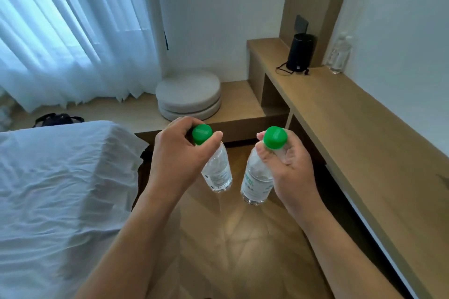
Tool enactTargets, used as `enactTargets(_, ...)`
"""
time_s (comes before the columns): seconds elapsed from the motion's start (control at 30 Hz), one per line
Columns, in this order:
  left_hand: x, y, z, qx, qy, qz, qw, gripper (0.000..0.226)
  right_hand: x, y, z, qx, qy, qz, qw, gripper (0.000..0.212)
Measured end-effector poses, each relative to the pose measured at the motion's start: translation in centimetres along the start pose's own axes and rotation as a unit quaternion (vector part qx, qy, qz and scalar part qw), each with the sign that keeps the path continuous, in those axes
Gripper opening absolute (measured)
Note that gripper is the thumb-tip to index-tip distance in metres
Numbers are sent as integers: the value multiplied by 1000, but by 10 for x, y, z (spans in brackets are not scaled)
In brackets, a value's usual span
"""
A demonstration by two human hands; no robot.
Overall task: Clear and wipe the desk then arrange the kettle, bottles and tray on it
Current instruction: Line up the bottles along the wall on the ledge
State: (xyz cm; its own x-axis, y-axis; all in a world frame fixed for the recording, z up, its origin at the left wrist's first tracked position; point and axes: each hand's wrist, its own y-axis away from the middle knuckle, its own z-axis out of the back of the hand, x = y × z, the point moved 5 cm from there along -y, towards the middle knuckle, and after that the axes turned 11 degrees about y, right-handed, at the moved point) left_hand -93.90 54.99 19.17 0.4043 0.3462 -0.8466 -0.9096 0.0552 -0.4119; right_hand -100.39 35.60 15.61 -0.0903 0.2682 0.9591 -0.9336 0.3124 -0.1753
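**Two bottles in hand, desk waiting**

Bedroom w/ sheer curtains (pixel 60 31), a white-sheeted bed (pixel 60 189) at left, and a long wooden desk (pixel 352 133) along the right wall. At the desk's far end stand a black kettle (pixel 300 52) and, right of it by the wall, a clear bottle (pixel 339 54). No tray in view.

The left hand (pixel 175 155) has its fingers curled round the neck of the left green-capped bottle (pixel 216 170); the right hand (pixel 291 165) grips the neck of the right green-capped bottle (pixel 257 177) likewise. Both hang over the floor, apart from each other and short of the desk.

Judgement: step in hand is carrying both to the desk. To do it well, keep necks pinched firm, set bases down flat beside the standing bottle, and avoid the kettle's cord (pixel 283 68).
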Motion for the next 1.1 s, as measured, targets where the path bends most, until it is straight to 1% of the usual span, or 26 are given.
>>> enactTargets(0.23, 74, -110, -10, -3, 3, 43, 999, 21, -18, -123, -54, 13, 7, -2, 1000, 18)
enactTargets(0.37, 111, -186, -10, 18, 8, 32, 999, 20, -31, -200, -97, 10, 11, -6, 1000, 16)
enactTargets(0.47, 132, -251, -7, 48, -15, 5, 999, 21, -30, -261, -127, -1, 20, -7, 1000, 22)
enactTargets(0.6, 161, -332, -3, 41, -16, -7, 999, 22, -22, -334, -160, -24, 21, 8, 999, 40)
enactTargets(0.7, 182, -377, -4, 45, -17, -3, 999, 22, -23, -376, -179, -24, 17, 11, 999, 40)
enactTargets(0.83, 220, -443, -12, 51, -17, 12, 998, 22, -40, -443, -207, -21, 16, -9, 1000, 42)
enactTargets(0.97, 259, -512, -32, 64, -21, 21, 998, 21, -67, -519, -234, -10, 14, -20, 1000, 40)
enactTargets(1.1, 288, -591, -52, 75, -31, 29, 996, 24, -85, -605, -255, -19, 6, -24, 1000, 42)
